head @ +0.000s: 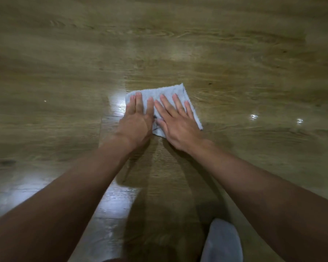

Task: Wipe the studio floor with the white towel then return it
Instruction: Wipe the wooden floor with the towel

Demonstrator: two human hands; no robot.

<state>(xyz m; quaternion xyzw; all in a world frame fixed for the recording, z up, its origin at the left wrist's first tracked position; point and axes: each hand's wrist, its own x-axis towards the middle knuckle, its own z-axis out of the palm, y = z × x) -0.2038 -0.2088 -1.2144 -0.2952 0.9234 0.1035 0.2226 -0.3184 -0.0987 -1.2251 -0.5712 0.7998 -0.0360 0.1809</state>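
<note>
Head view is looking down on a glossy wood-grain floor (235, 63), with the white towel (168, 91) lying folded into a small, roughly square pad a little right of the centre of the frame. Both hands are pressing flat on it, side by side. The left hand (135, 123) is covering the towel's left part, its fingers (139, 103) lying straight and close together and pointing toward the top of the frame, with the heel of the hand hanging over the towel's lower left edge. The right hand (178, 127) is resting on the right part, its fingers (180, 106) lying straight and spread a little, angled toward the upper left, so the two hands are nearly touching over the middle of the cloth. Neither hand is curling round or pinching the fabric. The towel's far edge and right corner are showing bare beyond the fingertips. Both bare forearms are reaching up from the lower corners of the frame. A bright patch of glare (117, 104) is shining on the boards just left of the towel, and two small light spots (254, 116) are glinting at the right. A pale grey fabric shape (221, 242) is sitting at the bottom edge, right of centre; what it is cannot be told.
</note>
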